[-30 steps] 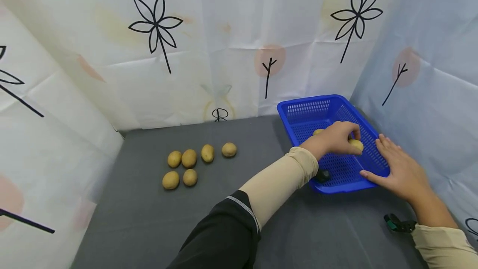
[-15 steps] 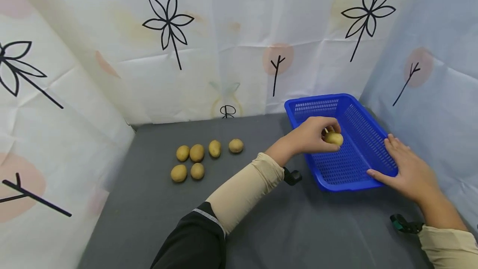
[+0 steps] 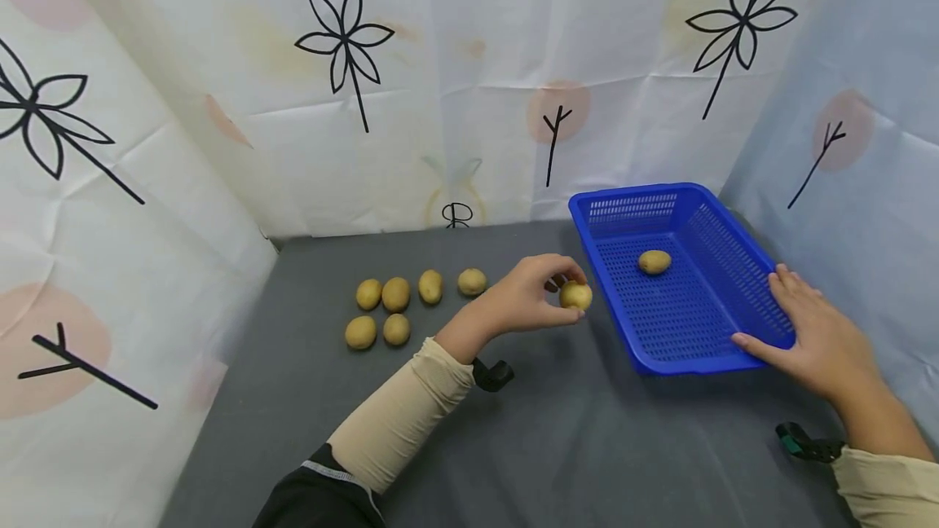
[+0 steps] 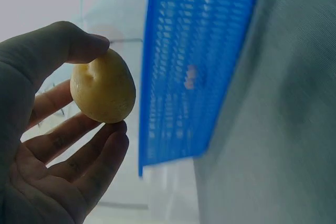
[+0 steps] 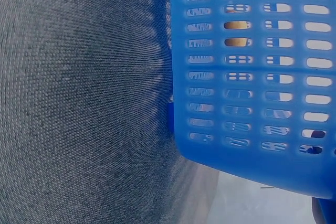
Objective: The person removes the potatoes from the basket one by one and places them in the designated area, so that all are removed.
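Note:
Between thumb and fingertips, my left hand (image 3: pixel 531 293) pinches a potato (image 3: pixel 575 296) above the table, just left of the blue plastic basket (image 3: pixel 637 341). The left wrist view shows this potato (image 4: pixel 103 87) close up, with the basket (image 4: pixel 184 72) beyond it. My right hand (image 3: pixel 825 341) rests on the basket's right rim, fingers straight and thumb along the near corner. One potato (image 3: pixel 654 261) lies inside the basket; parts of it show through the slots in the right wrist view. Only the slotted basket wall (image 5: pixel 252 82) fills most of that view.
Several potatoes, among them a front-left potato (image 3: pixel 360 332) and a back-right potato (image 3: pixel 472 282), lie in two loose rows on the left of the grey table (image 3: pixel 587 446). A patterned white cloth (image 3: pixel 455 39) walls off the back and sides.
My left hand has moved left out of the basket, carrying the held potato over the rim to the table side. The right hand stays on the basket's rim. The view has shifted slightly.

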Demonstrator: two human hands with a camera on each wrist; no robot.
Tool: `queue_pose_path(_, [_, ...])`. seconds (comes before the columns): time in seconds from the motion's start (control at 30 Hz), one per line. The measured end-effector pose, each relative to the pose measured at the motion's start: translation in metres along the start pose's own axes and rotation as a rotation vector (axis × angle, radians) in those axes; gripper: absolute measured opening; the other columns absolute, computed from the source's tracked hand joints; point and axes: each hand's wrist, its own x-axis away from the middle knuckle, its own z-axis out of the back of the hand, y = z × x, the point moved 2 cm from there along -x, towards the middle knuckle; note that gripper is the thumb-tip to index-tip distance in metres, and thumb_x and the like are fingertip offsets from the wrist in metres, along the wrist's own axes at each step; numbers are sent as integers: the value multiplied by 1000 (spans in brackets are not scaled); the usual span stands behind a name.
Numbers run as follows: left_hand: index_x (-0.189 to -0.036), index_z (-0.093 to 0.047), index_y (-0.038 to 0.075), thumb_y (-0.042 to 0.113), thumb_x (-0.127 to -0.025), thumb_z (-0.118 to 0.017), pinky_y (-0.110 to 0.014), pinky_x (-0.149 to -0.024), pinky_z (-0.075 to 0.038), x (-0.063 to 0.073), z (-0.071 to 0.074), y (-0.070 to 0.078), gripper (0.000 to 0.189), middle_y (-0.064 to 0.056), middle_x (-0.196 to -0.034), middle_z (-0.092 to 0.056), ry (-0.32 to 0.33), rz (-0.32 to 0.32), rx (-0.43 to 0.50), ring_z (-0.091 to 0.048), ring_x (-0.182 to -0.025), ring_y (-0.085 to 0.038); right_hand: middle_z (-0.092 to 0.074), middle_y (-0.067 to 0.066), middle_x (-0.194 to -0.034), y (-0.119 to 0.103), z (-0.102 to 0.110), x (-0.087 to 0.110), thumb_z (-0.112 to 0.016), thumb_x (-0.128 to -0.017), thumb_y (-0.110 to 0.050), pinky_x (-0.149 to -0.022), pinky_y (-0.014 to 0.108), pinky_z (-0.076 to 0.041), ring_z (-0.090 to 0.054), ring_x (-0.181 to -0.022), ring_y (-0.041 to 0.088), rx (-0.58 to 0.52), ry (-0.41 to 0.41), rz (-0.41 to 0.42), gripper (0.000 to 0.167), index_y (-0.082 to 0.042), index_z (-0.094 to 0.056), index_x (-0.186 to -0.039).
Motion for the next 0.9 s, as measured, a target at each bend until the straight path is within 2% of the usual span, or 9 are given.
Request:
queue_pose_path(0.23, [-122,-69,14,21,-92,-84,-34,-99,-57,43,14,-24,33,0,-120,-70,20,72,-17,-65,-109,-13,-7,29,-175,-1,0,2,-66,-94,-59,-133,57,0,-10,-161,51,10,7,-1,111,7,-13,-166])
queue_pose_path(0.37, [-122,-69,14,21,-93,-83,-38,-99,-57,65,22,-36,33,0,-119,-70,35,94,-57,-65,-109,-15,-6,28,-175,0,-1,2,-67,-94,-59,-132,63,-5,-9,-161,52,4,5,-2,111,6,-13,-167])
queue_pose_path(0.47, [-121,-70,13,19,-93,-84,-42,-98,-58,79,28,-41,32,-1,-117,-69,55,109,-75,-63,-107,-16,-7,28,-175,1,-1,2,-68,-94,-59,-133,61,-3,-9,-162,51,2,8,3,111,6,-14,-167])
queue_pose_path(0.6, [-119,-69,11,13,-91,-85,-48,-98,-57,96,34,-48,32,-3,-116,-67,79,145,-74,-63,-106,-17,-8,29,-174,2,-2,2,-69,-93,-58,-133,40,11,-6,-164,46,8,18,25,111,7,-15,-166])
queue_pose_path(0.7, [-118,-68,9,10,-90,-85,-51,-98,-57,108,37,-54,32,-5,-117,-67,95,173,-86,-65,-107,-20,-9,30,-174,2,-2,1,-70,-93,-58,-130,32,15,-5,-165,44,8,23,33,112,7,-16,-166])
queue_pose_path(0.9, [-117,-69,8,11,-89,-85,-52,-97,-57,130,45,-64,32,-5,-112,-70,113,233,-160,-66,-106,-23,-9,30,-174,3,-2,2,-70,-93,-58,-131,35,14,-6,-164,45,8,21,31,111,7,-16,-166])
